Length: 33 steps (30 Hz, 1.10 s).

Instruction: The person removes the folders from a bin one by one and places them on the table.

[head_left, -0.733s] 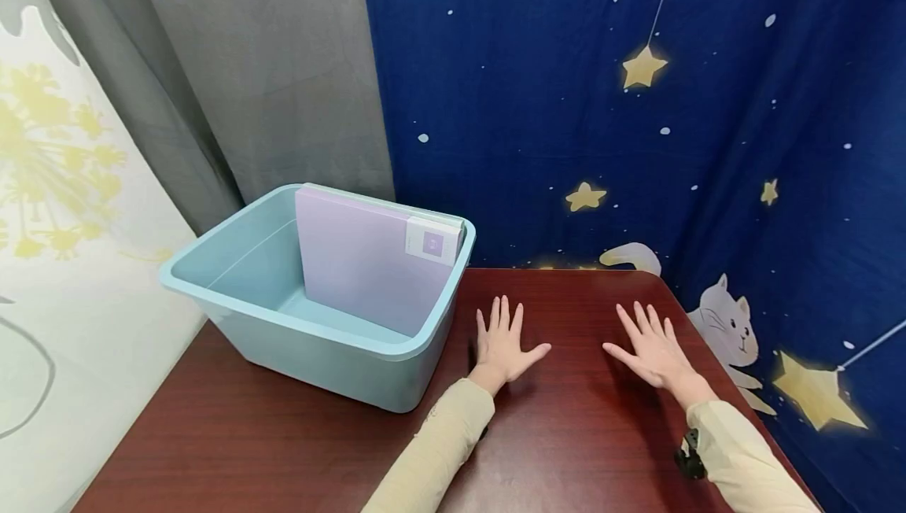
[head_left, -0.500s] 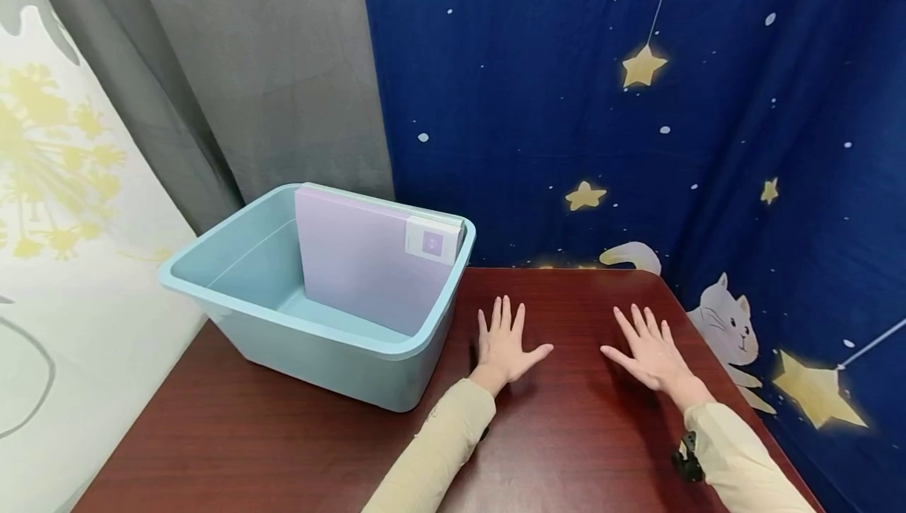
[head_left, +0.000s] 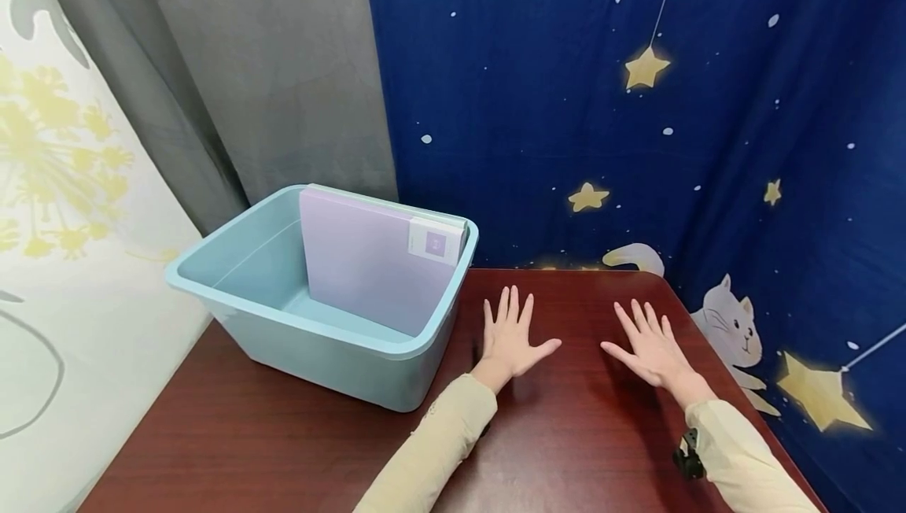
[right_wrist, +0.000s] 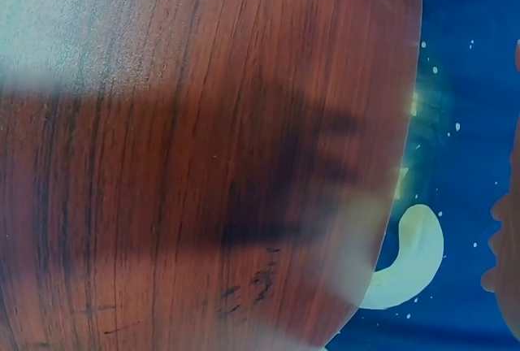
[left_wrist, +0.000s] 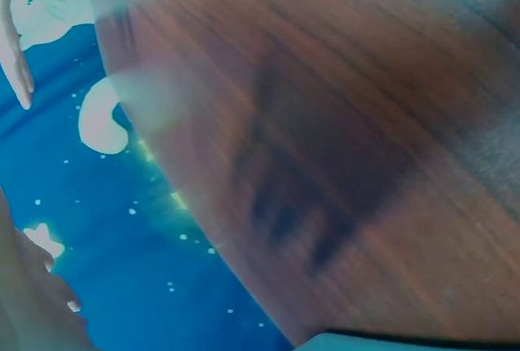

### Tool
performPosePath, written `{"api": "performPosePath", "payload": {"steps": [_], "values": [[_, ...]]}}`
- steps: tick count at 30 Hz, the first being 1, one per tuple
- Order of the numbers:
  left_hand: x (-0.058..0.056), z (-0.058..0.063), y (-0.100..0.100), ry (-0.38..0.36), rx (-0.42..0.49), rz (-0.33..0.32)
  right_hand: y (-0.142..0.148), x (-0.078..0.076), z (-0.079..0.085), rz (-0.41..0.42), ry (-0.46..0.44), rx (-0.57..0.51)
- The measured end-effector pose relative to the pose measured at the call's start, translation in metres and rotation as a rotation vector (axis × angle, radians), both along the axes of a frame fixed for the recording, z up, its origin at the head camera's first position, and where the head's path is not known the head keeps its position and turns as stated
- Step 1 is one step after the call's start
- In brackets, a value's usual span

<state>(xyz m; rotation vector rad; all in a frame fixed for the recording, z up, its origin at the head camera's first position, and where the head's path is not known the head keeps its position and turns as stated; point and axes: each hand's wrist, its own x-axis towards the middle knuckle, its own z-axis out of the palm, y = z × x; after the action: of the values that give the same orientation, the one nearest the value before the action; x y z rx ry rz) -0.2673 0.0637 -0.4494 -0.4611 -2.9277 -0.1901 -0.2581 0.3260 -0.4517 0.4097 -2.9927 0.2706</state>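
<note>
Blue tub (head_left: 318,367), one, perhaps two boxes (head_left: 371,265) inside, left hand (head_left: 511,342), right hand (head_left: 653,349), both splayed, empty

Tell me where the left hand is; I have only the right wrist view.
Observer: In the head view, the left hand is just to the right of a blue tub, fingers spread and not touching it.
Operator: Tell me what the tub holds.
Observer: A flat lilac case stands on edge inside, along the far side.
Operator: Describe any marking on it.
Observer: A white label with a purple square, near its upper right corner; the lettering is too small to read.
</note>
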Motion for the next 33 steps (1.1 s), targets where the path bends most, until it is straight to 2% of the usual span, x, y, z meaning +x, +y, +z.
{"api": "performPosePath", "payload": {"steps": [7,11,14,19,33], "values": [[0.004,0.015,-0.001,0.005,0.023,-0.048,-0.001,-0.001,0.001,0.006,0.011,0.003],[0.007,0.023,-0.002,0.052,0.028,-0.086,-0.002,-0.001,0.002,0.010,0.015,-0.001],[0.011,0.031,-0.003,0.115,0.006,-0.119,-0.001,-0.001,0.003,0.007,0.015,0.002],[0.019,0.050,-0.004,0.210,-0.049,-0.159,-0.001,-0.002,0.004,0.005,0.020,0.014],[0.051,0.109,-0.015,0.359,-0.108,-0.197,-0.005,-0.007,0.005,0.008,0.006,0.014]]}}
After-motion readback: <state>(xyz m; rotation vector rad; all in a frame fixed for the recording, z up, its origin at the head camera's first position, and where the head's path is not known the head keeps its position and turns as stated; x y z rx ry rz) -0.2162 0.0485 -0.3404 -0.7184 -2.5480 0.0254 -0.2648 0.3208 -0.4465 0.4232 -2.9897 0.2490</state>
